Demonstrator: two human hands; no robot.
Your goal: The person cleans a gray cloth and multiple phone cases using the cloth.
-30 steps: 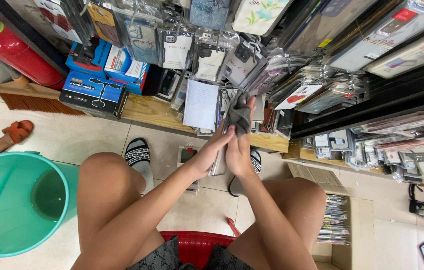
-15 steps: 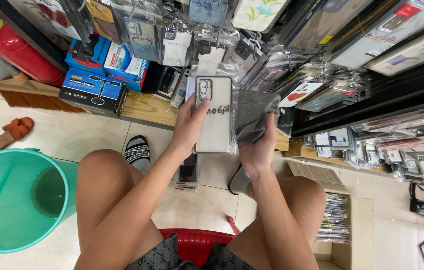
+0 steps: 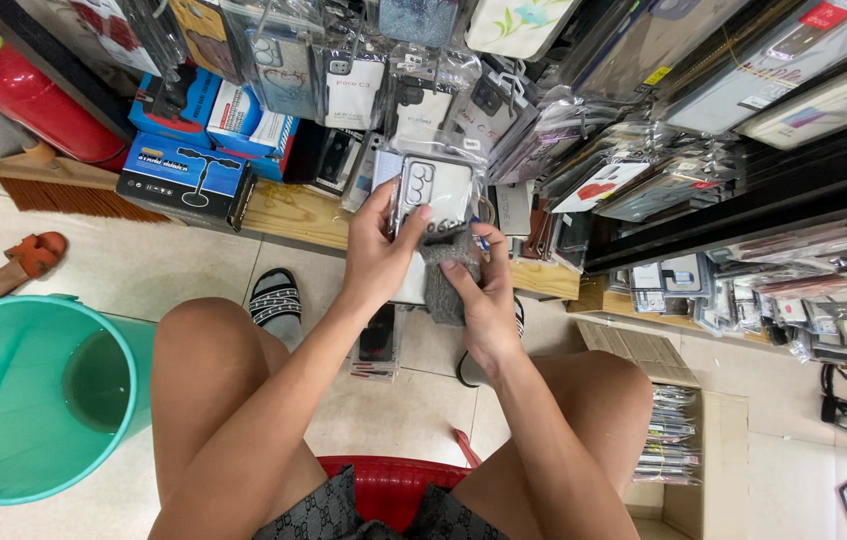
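two hands meet in front of the shelf: the left hand (image 3: 376,262) pinches a packaged phone case (image 3: 434,192) upright, and the right hand (image 3: 484,300) presses a grey cloth (image 3: 444,270) to its lower edge. wiping step; a steadier grip seems needed.

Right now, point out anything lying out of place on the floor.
A packaged phone case lies flat on the tiled floor between the feet, off the racks. One orange sandal sits alone at left. The left hand and right hand hold another case and grey cloth.
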